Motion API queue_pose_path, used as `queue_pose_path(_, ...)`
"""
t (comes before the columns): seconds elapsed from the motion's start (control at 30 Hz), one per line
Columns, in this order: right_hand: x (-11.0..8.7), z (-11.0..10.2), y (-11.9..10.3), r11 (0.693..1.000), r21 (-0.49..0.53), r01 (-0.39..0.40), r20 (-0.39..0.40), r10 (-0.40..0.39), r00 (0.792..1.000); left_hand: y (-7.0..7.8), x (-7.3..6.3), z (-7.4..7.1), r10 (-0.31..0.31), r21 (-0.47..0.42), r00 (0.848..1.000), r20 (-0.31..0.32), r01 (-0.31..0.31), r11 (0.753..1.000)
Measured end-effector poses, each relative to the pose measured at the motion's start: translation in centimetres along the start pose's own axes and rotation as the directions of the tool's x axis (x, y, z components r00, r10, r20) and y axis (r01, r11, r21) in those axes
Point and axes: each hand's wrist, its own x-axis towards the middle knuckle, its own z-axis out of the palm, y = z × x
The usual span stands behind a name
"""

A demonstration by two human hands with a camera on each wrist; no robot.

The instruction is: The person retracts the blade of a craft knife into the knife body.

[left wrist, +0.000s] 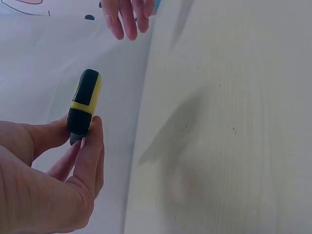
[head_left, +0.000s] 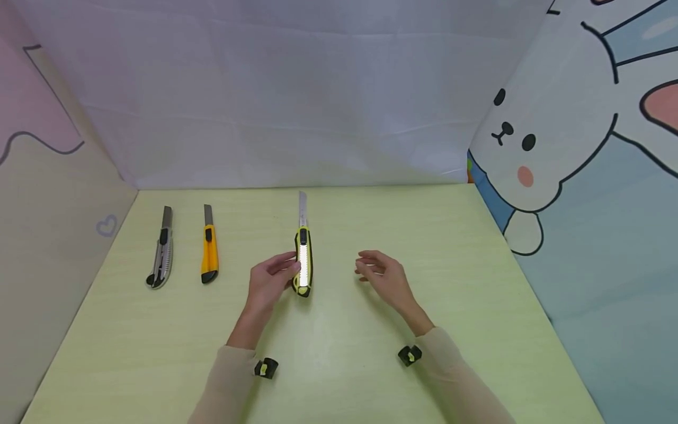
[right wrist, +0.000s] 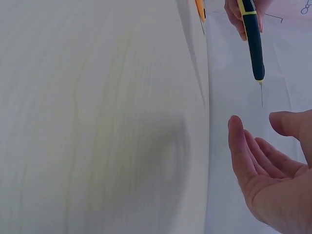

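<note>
A black and yellow utility knife (head_left: 303, 259) with its blade out points toward the back wall in the head view. My left hand (head_left: 268, 281) pinches its handle between thumb and fingers, low on the left side. In the left wrist view the knife (left wrist: 85, 105) shows its butt end, raised above the table. To the right, my right hand (head_left: 389, 281) hovers with relaxed, slightly bent fingers and holds nothing. The right wrist view shows that hand (right wrist: 273, 175) with thumb and fingers apart, near the thin blade.
Two more utility knives lie on the left of the pale table (head_left: 339, 371): a silver one (head_left: 163, 253) and an orange one (head_left: 209, 253), both with blades out. A white cloth wall (head_left: 296, 106) stands behind, and a cartoon-printed cloth (head_left: 598, 247) runs along the right.
</note>
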Motion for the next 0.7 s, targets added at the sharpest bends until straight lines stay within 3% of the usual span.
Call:
queue_pose_path(0.23,0.3,0.3,1.4,1.0,0.024,0.003,0.01,-0.003,1.0,0.1,-0.6,0.9,0.005,-0.021,1.0,0.014,-0.005,1.0)
queue_pose_path(0.7,0.3,0.7,0.8,0.999,0.032,-0.001,0.042,-0.001,0.999,-0.3,-1.5,2.9,0.023,-0.09,0.999,0.032,-0.02,0.996)
